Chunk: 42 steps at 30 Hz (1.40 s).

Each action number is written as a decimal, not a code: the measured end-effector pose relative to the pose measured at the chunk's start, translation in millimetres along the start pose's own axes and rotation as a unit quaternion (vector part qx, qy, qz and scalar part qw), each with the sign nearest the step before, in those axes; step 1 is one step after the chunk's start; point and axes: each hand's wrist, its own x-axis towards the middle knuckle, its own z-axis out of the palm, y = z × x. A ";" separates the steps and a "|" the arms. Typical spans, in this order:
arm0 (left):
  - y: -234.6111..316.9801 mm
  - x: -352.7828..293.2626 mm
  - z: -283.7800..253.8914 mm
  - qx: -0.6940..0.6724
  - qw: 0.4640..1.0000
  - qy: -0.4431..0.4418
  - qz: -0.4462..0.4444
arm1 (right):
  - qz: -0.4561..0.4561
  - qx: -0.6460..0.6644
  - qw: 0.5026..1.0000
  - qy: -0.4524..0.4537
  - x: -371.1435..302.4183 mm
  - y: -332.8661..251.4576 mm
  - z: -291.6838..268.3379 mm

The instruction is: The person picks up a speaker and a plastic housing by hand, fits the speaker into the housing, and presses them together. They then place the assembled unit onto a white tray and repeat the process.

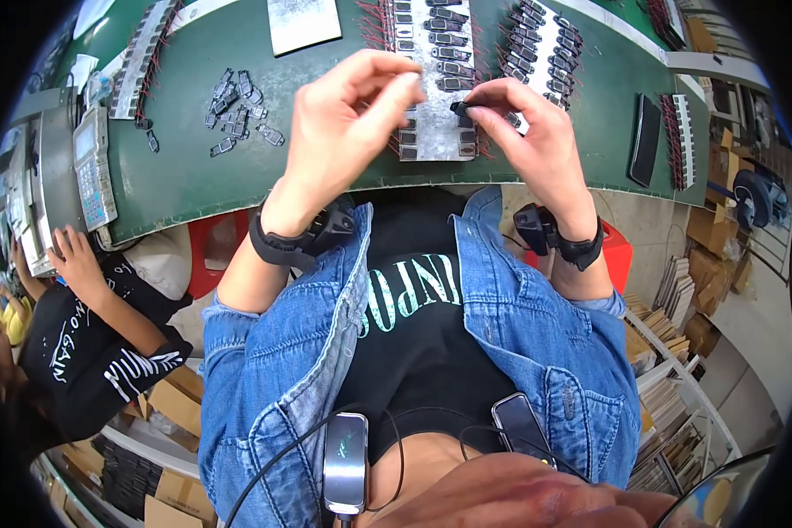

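Note:
In front of me on the green table lies a metal plate (432,132) with rows of small black rectangular parts (447,40) along both sides and red wires at its edges. My right hand (537,132) is over the plate's right side, thumb and forefinger pinched on a small black part (458,108). Over the plate's left edge is my left hand (343,119), its thumb and forefinger drawn together and the other fingers curled. Whether anything is between those fingertips is too small to make out.
A loose pile of black parts (233,110) lies left on the green table (176,189). More filled plates (541,53) stand right and far left. A black phone-like slab (644,141) is at the right, a keypad device (92,167) at the left. A co-worker's hand (77,262) is beyond it.

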 end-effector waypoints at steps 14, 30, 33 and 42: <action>-23.2 -10.9 -45.7 0.127 0.979 0.149 0.059 | -0.157 -0.220 0.950 0.154 -14.1 21.7 6.7; -34.1 -34.0 -97.4 0.500 0.848 0.094 0.149 | -0.106 -0.253 0.961 0.013 -26.8 7.1 -3.8; -32.5 -50.5 -109.4 0.515 0.845 0.088 0.119 | -0.089 -0.249 0.964 -0.013 -26.5 6.1 -7.2; -36.6 -45.7 -104.5 0.532 0.829 -0.026 0.171 | -0.107 -0.264 0.958 0.025 -31.3 9.7 -1.6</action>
